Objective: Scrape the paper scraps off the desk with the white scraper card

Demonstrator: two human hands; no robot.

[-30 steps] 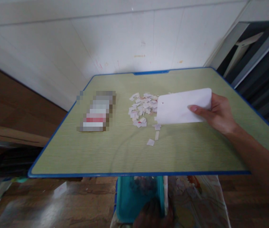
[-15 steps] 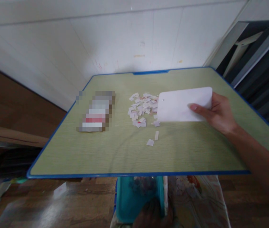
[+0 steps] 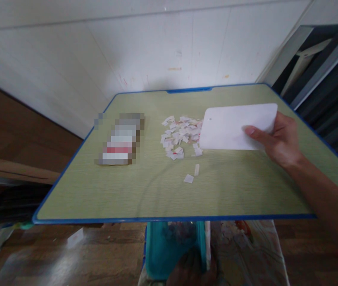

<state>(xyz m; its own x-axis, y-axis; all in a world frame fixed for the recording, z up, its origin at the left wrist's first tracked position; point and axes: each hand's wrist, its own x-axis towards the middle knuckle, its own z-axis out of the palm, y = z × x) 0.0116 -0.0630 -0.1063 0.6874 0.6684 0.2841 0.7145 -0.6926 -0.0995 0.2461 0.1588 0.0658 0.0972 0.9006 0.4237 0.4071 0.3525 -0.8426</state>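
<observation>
My right hand (image 3: 283, 139) grips a flat white card (image 3: 231, 127) by its right end, thumb on the near face and fingers behind. The card has rounded corners and a small hole near its upper left corner. It is held above the table, and its left edge overlaps a loose heap of small white paper scraps (image 3: 180, 130) from my view. Two separate scraps (image 3: 189, 178) lie nearer to me. Pixelation hides the details of an oblong object (image 3: 121, 139) on the left of the table. My left hand is out of view.
The green table (image 3: 103, 194) has a blue rim and stands against a white panelled wall (image 3: 157, 47). Below its front edge sit a teal tray (image 3: 159, 254) and a patterned cloth (image 3: 246, 258). Dark folded frames (image 3: 329, 75) lean at the right.
My right hand has moved the white card a little right and away from me, uncovering more scraps at the heap's right side. The scraps and the pixelated object stay in place.
</observation>
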